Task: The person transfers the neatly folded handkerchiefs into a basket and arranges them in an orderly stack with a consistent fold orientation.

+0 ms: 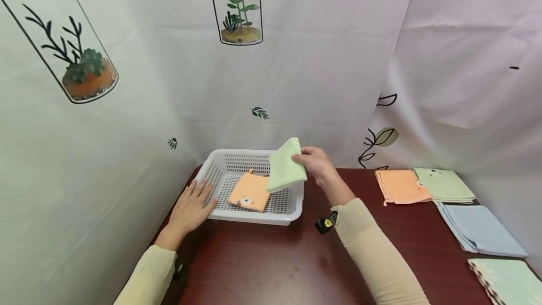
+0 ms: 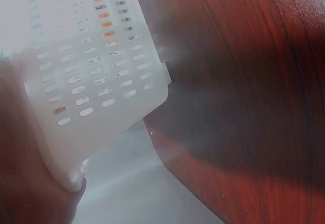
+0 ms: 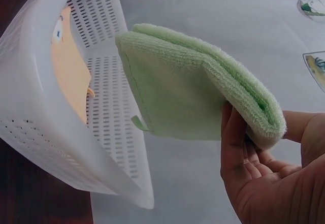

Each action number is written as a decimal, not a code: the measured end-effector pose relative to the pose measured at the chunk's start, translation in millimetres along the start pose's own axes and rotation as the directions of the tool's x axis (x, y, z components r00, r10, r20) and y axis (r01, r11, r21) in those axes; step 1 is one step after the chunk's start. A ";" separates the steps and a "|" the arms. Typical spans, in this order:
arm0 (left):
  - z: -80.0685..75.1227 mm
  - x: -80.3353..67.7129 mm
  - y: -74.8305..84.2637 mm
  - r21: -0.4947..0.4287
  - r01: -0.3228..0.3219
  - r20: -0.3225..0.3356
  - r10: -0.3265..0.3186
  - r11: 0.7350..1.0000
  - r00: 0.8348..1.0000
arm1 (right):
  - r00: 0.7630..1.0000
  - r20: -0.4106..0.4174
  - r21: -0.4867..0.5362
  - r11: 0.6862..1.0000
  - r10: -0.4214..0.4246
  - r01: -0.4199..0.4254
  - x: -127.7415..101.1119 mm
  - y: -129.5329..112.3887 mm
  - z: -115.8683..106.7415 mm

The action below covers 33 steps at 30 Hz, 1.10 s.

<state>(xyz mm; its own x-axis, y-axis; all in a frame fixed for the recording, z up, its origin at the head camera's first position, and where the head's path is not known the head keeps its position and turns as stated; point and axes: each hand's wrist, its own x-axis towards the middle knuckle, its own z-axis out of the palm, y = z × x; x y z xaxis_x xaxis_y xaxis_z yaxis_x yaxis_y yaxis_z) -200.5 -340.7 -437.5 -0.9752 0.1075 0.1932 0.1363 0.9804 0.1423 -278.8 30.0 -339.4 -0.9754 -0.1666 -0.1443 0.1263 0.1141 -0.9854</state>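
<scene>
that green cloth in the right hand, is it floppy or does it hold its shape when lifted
Probably soft but not limp: the folded green cloth juts out from the right hand, which pinches one end, with little droop. Its thick terry pile suggests good grip, unlikely to slip. It likely weighs little, since a pinch carries it.

A green cloth is hanging over a white basket.

The green cloth (image 1: 286, 165) is soft and fluffy, and it is sitting folded over on itself. The right hand (image 1: 318, 164) is pinching one edge of it and holding it tilted in the air, above the right side of the white basket (image 1: 255, 218). The basket is sitting on the table, with lots of little holes in its walls and floor. The left hand (image 1: 191, 206) is resting flat against its left wall.
</scene>
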 end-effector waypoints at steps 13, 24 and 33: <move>0.1 0.4 -1.0 0.002 0.002 0.007 -0.002 1.000 1.000 | 0.999 -0.005 -0.003 0.999 0.040 -0.040 10.7 8.4 16.8; 1.6 2.0 -0.5 0.001 0.003 0.008 -0.003 1.000 1.000 | 0.998 0.003 0.059 0.997 0.057 -0.058 21.9 13.9 31.5; 1.4 1.7 -0.8 0.007 0.008 0.007 -0.008 1.000 1.000 | 0.999 0.002 0.059 0.997 0.054 -0.054 27.4 17.4 43.6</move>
<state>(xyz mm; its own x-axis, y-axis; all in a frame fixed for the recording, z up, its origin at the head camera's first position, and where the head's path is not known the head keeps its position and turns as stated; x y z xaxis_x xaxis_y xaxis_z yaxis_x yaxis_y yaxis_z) -202.5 -341.1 -438.5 -0.9775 0.1005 0.1855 0.1271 0.9823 0.1375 -295.5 -15.2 -364.5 -0.9669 -0.1620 -0.1971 0.1889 0.0648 -0.9799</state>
